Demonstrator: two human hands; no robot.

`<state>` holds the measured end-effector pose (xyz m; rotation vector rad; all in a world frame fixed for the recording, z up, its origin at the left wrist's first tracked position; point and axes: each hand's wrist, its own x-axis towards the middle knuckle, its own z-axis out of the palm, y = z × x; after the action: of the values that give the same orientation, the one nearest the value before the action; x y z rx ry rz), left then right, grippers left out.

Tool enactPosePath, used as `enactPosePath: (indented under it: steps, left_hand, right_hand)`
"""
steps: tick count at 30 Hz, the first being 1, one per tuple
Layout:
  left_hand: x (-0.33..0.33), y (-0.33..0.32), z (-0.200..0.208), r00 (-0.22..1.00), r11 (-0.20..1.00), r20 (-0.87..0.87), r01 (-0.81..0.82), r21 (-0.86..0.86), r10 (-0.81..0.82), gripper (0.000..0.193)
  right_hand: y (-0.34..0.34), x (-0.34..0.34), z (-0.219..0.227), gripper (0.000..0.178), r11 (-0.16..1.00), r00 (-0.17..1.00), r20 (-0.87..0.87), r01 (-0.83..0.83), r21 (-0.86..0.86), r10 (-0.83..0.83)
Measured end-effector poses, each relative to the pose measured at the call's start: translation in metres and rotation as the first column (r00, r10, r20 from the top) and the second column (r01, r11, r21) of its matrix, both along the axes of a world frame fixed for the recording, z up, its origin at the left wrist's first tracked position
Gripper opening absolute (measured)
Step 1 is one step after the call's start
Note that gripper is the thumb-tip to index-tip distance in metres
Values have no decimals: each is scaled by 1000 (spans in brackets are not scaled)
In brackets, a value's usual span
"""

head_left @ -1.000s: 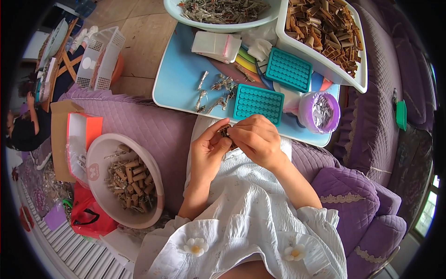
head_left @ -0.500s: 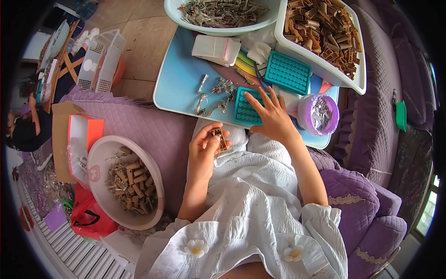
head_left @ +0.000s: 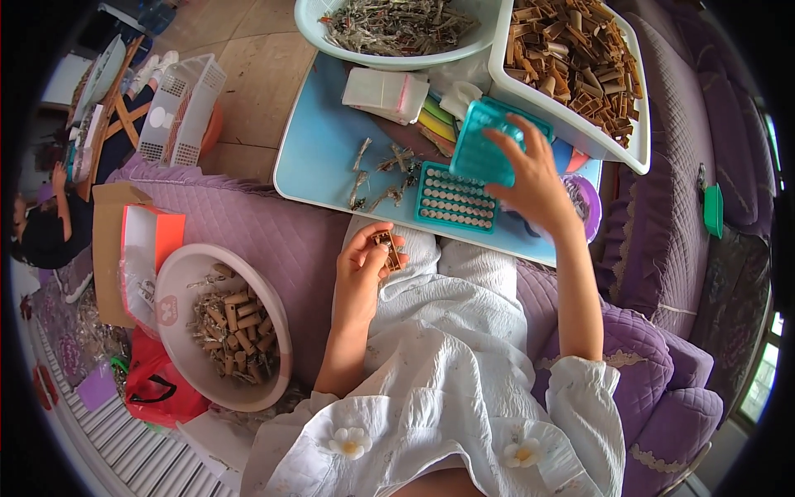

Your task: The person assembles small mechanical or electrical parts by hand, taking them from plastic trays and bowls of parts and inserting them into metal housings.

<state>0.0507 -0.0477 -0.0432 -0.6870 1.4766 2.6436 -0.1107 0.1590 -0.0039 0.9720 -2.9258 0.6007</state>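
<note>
My left hand (head_left: 362,263) is closed around a small brown divided piece (head_left: 387,250), its thumb pressed over the open side. Rows of round whitish pieces fill a teal tray (head_left: 457,217) at the table's near edge. Above and right of it, my right hand (head_left: 530,178) has its fingers and thumb at a second teal tray or cover (head_left: 479,142), blurred by motion and seemingly gripped. Another teal tray (head_left: 530,120) shows partly behind that one. Several silvery twisted strips (head_left: 385,197) lie left of the filled tray.
A white bin (head_left: 571,116) of brown pieces and a pale basin (head_left: 310,37) of strips stand at the back. Right of my hand is a purple-rimmed tub (head_left: 592,207). A pale pink basin (head_left: 283,356) with brown tubes sits left. Clear bags (head_left: 381,93) lie on the table (head_left: 319,141).
My right hand has moved up and right with a teal tray or cover from the near tray, exposing rows of whitish pieces. My left hand still holds the brown piece.
</note>
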Motion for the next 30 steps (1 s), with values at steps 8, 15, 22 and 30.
enactPosePath:
  steps: [8, 15, 22, 30]
  left_hand:
    - [1, 4, 1, 1000, 1000, 3, 30, 2, -30, 26]
    - [-2, 5, -2, 998, 998, 18, 58, -4, -58, 25]
    - [-2, 6, -6, 996, 996, 11, 92, -9, -92, 25]
    - [-6, 13, 0, 991, 991, 6, 132, 22, -132, 26]
  right_hand:
    - [31, -54, -46, 71, 972, 1000, -7, 31, 232, -30]
    - [25, -49, -44, 60, 988, 999, 44, 10, 151, -17]
    - [1, 11, -46, 13, 967, 964, 76, 254, 37, -256]
    - [4, 28, -91, 10, 911, 918, 95, 394, -119, -385]
